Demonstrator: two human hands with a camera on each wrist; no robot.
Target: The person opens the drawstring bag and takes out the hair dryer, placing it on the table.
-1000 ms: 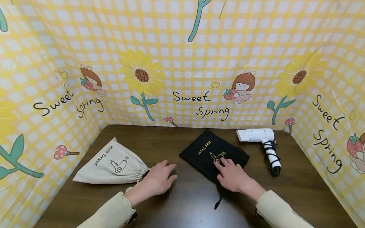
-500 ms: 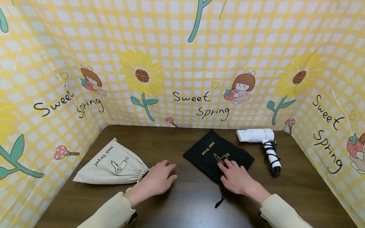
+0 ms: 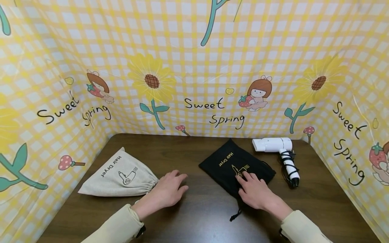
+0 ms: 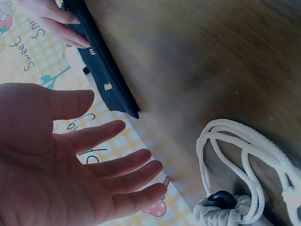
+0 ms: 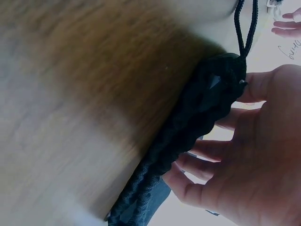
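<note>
My right hand (image 3: pixel 255 193), fingers loosely spread, touches the black pouch (image 3: pixel 223 170) right of centre in the head view, without gripping it. My left hand (image 3: pixel 168 189) holds nothing, fingers relaxed and parted, beside the beige pouch (image 3: pixel 118 177) at lower left.

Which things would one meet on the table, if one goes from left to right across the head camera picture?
Beige drawstring bag → left hand → black drawstring bag → white hair dryer.
</note>
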